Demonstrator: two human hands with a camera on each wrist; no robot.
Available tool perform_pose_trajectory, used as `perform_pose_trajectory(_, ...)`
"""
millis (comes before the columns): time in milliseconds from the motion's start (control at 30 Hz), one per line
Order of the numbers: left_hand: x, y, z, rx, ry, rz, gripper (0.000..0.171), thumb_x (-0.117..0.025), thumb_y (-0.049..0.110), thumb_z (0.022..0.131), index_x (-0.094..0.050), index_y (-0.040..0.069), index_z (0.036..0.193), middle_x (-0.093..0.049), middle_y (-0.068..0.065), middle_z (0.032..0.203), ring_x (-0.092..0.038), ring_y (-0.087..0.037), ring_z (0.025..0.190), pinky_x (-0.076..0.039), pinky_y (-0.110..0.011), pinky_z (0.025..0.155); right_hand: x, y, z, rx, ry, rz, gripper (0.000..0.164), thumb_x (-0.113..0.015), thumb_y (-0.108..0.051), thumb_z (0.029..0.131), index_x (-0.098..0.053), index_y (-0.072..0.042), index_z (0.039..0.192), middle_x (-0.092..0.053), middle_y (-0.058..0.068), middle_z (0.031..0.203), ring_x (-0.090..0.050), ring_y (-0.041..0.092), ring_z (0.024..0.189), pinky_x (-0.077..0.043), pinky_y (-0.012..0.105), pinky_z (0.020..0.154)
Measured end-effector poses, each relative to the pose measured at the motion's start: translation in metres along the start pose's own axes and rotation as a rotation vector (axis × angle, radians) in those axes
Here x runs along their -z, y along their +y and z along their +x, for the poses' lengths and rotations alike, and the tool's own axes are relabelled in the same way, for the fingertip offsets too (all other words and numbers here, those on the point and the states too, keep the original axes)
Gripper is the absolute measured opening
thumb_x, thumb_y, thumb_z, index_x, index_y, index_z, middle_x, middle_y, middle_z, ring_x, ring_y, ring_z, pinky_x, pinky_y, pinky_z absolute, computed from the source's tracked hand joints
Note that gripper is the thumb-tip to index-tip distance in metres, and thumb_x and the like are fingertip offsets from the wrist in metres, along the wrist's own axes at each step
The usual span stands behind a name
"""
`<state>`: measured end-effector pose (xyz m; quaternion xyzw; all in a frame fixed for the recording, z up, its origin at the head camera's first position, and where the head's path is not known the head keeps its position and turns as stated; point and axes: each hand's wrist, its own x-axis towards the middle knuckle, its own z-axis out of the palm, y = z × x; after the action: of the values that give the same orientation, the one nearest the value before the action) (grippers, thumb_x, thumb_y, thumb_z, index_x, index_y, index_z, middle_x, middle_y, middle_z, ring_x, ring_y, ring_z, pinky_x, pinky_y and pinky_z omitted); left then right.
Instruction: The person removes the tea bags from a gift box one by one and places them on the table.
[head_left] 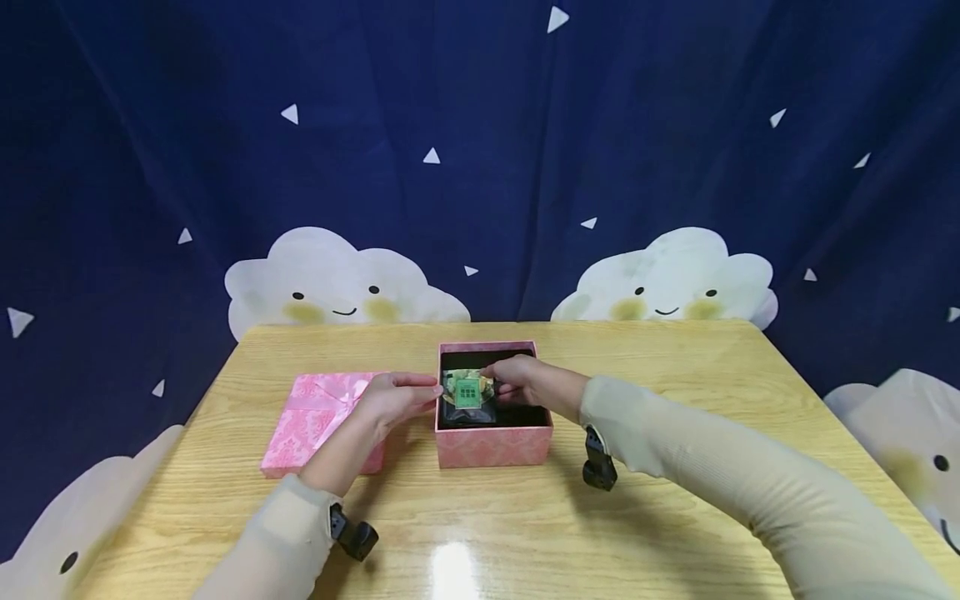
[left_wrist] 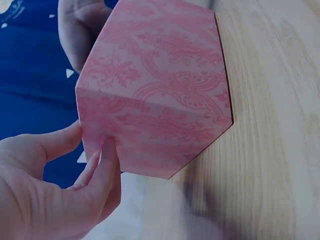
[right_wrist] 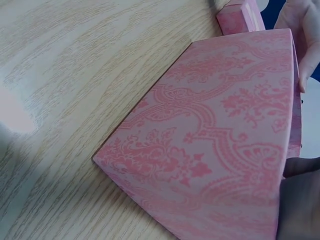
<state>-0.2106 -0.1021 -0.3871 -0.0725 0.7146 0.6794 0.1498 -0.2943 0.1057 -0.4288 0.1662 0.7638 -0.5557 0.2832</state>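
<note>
One right hand (head_left: 521,377), fingers curled, pinches one packet (head_left: 468,395) inside one box (head_left: 493,448). One left hand (head_left: 397,396), fairly straight-fingered, touches the box near one lid (head_left: 309,417).

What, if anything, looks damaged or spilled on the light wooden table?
Nothing stands out. The pink patterned box looks undamaged; the pink ribboned rectangular lid lies flat beside it. The white patch on the table looks like reflected light, not liquid.
</note>
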Motion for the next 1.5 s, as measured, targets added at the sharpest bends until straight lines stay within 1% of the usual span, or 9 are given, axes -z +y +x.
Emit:
perform_pose_trajectory(100, 0.002, -0.001, 0.002, 0.018, -0.037, -0.024, 0.04, -0.065, 0.003, 0.087, -0.056, -0.014, 0.122, -0.071, -0.011, 0.101, -0.068, -0.017, 0.097, -0.051, -0.04, 0.103, -0.006, -0.012, -0.045, 0.0, 0.004, -0.006, 0.045, -0.058, -0.02, 0.093, -0.049, 0.004, 0.13, -0.055, 0.016, 0.11, -0.056, 0.013, 0.072, -0.061, 0.024, 0.074)
perform_pose_trajectory(267, 0.0, -0.001, -0.002, 0.016, -0.001, -0.002, 0.037, -0.067, 0.004, 0.087, -0.059, -0.012, 0.12, -0.071, -0.011, 0.101, -0.068, -0.016, 0.094, -0.054, -0.035, 0.099, -0.01, -0.023, -0.074, -0.008, -0.009, 0.045, 0.024, -0.053, -0.015, 0.095, -0.052, 0.001, 0.113, -0.051, 0.005, 0.081, -0.05, 0.004, 0.052, -0.054, 0.015, 0.056)
perform_pose_trajectory(400, -0.002, 0.001, -0.004, 0.003, 0.029, 0.017, 0.036, -0.067, 0.005, 0.086, -0.061, -0.011, 0.117, -0.07, -0.009, 0.099, -0.068, -0.013, 0.09, -0.053, -0.038, 0.1, -0.009, -0.025, -0.075, -0.003, -0.019, 0.056, 0.012, -0.057, -0.011, 0.094, -0.049, -0.004, 0.098, -0.048, 0.002, 0.07, -0.049, 0.004, 0.047, -0.055, 0.018, 0.061)
perform_pose_trajectory(533, -0.002, 0.001, -0.004, 0.005, 0.036, 0.01, 0.034, -0.068, 0.004, 0.086, -0.061, -0.011, 0.116, -0.069, -0.006, 0.095, -0.067, -0.009, 0.083, -0.056, -0.035, 0.096, -0.009, -0.027, -0.075, 0.001, -0.021, 0.029, 0.023, -0.061, -0.009, 0.091, -0.049, -0.001, 0.108, -0.052, 0.0, 0.07, -0.055, 0.005, 0.054, -0.06, 0.022, 0.076)
perform_pose_trajectory(633, -0.001, 0.001, -0.004, 0.009, 0.035, 0.006, 0.035, -0.068, 0.003, 0.086, -0.061, -0.011, 0.117, -0.068, -0.006, 0.096, -0.067, -0.01, 0.084, -0.058, -0.032, 0.093, -0.011, -0.031, -0.076, 0.001, -0.032, 0.0, 0.026, -0.061, -0.008, 0.091, -0.049, 0.0, 0.112, -0.054, 0.001, 0.073, -0.056, 0.006, 0.057, -0.061, 0.021, 0.074)
perform_pose_trajectory(800, -0.001, 0.001, -0.004, 0.011, 0.041, 0.015, 0.034, -0.067, 0.004, 0.086, -0.061, -0.01, 0.117, -0.067, -0.007, 0.099, -0.068, -0.015, 0.093, -0.055, -0.036, 0.098, -0.017, -0.038, -0.077, 0.031, -0.077, -0.033, 0.006, -0.058, -0.006, 0.092, -0.053, -0.004, 0.092, -0.055, 0.0, 0.072, -0.055, 0.006, 0.058, -0.059, 0.017, 0.067)
perform_pose_trajectory(1033, -0.004, 0.001, -0.006, -0.004, 0.043, -0.018, 0.034, -0.067, 0.002, 0.085, -0.061, -0.012, 0.115, -0.066, -0.005, 0.091, -0.066, -0.009, 0.082, -0.055, -0.036, 0.097, -0.026, -0.043, -0.078, 0.037, -0.081, -0.038, 0.007, -0.06, -0.004, 0.091, -0.055, -0.003, 0.094, -0.053, 0.004, 0.082, -0.055, 0.009, 0.066, -0.061, 0.026, 0.081)
perform_pose_trajectory(1200, -0.005, 0.0, -0.005, -0.006, 0.042, -0.013, 0.032, -0.066, 0.001, 0.086, -0.061, -0.013, 0.115, -0.064, -0.007, 0.094, -0.065, -0.008, 0.079, -0.057, -0.035, 0.095, -0.031, -0.041, -0.08, 0.057, -0.084, -0.038, 0.007, -0.059, 0.0, 0.09, -0.053, -0.002, 0.093, -0.049, 0.005, 0.085, -0.051, 0.011, 0.069, -0.062, 0.023, 0.07)
perform_pose_trajectory(1500, -0.004, -0.001, -0.004, -0.004, 0.049, -0.009, 0.032, -0.067, 0.002, 0.086, -0.061, -0.012, 0.114, -0.064, -0.007, 0.093, -0.064, -0.008, 0.078, -0.057, -0.035, 0.095, -0.03, -0.041, -0.082, 0.074, -0.064, 0.003, 0.005, -0.056, 0.001, 0.09, -0.056, -0.003, 0.087, -0.052, 0.005, 0.074, -0.053, 0.01, 0.062, -0.056, 0.016, 0.051)
